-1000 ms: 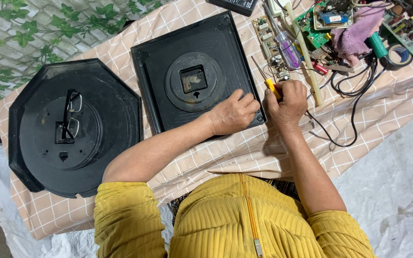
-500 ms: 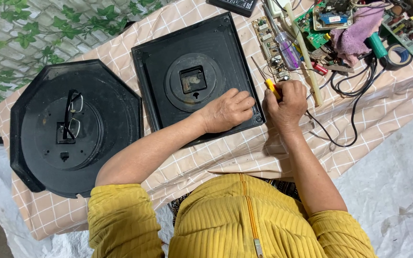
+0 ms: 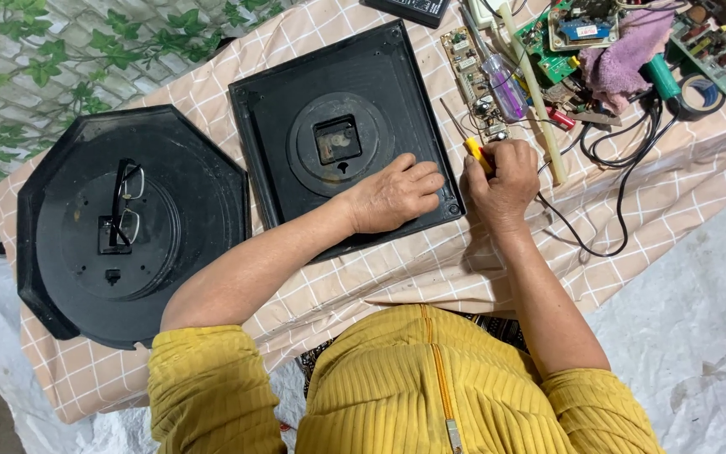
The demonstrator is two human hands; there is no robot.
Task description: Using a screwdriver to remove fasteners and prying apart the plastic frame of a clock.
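A square black clock back (image 3: 296,92) lies face down on the checked cloth (image 3: 430,261), with a round centre and a small square movement (image 3: 337,139). My left hand (image 3: 397,195) rests flat on its lower right corner, fingers spread. Just right of that corner my right hand (image 3: 506,181) is closed around a yellow-handled screwdriver (image 3: 477,154), whose thin metal shaft points up and left beside the clock's edge. The tip is hard to make out.
An octagonal black clock back (image 3: 195,219) lies at the left with folded glasses (image 3: 125,202) on it. At the top right sit circuit boards (image 3: 472,76), a purple cloth (image 3: 628,52), a tape roll (image 3: 702,94), black wires (image 3: 607,160) and a pale stick (image 3: 535,101).
My left hand has flattened a little on the clock's corner. My right hand and the screwdriver stay in nearly the same place.
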